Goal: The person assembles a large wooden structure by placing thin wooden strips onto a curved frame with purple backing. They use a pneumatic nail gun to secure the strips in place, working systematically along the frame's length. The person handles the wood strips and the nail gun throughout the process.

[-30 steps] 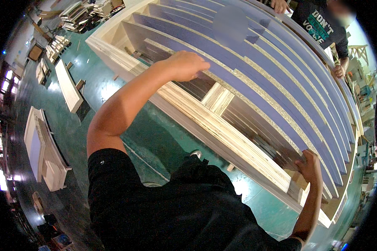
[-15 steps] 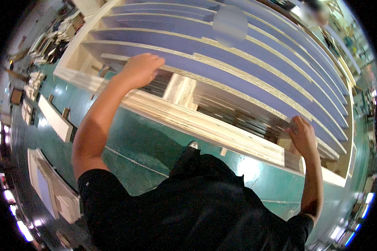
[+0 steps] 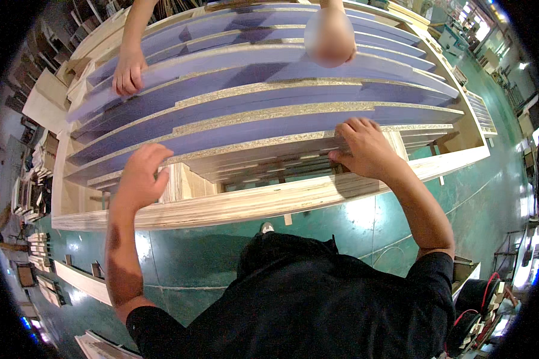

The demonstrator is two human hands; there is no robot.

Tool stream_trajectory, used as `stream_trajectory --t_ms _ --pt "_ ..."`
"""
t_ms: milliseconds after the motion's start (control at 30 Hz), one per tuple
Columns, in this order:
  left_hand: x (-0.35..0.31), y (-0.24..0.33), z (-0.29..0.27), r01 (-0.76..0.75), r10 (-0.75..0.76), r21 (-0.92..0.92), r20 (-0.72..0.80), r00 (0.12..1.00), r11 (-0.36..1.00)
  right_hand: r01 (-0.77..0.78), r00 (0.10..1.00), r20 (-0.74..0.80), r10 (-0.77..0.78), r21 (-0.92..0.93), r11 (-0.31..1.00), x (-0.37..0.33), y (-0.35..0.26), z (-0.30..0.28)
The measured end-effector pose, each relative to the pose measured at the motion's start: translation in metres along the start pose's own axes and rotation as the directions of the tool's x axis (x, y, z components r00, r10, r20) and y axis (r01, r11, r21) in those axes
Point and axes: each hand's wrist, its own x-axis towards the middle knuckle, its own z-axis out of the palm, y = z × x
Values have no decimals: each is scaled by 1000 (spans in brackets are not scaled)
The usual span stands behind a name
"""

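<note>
Since the earlier frame, the left hand [image 3: 145,175] and the right hand [image 3: 364,146] have shifted leftward in the view, which itself has turned, and a co-worker's hand [image 3: 129,73] has come in at 11 o'clock.

The person's left hand is at 10 o'clock from the body, half open, with the thumb apart from the curved fingers; the right hand is near 1 o'clock, its fingers bent and its thumb lower. Both are at the top edge of the nearest board [image 3: 251,146]; whether they grip it, one cannot tell. This one board stretches between the hands and past them, on edge, its long axis from 9 towards 3 o'clock, with the right end slightly raised.

Beyond it, towards 12 o'clock, at least five more purple-faced boards [image 3: 269,122] stand in rows. Two forearms of the co-worker reach over them, one ending in a blur. One wooden frame [image 3: 269,200] surrounds the boards, above a green floor [image 3: 317,239].
</note>
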Motion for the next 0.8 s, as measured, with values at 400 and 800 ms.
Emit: stream_trajectory --t_ms 400,800 --pt "67 34 5 -150 151 32 -35 988 988 42 922 -379 -77 -100 994 42 46 -2" --pt "114 40 45 -269 265 -2 165 950 963 293 934 -166 -318 -159 943 110 27 13"
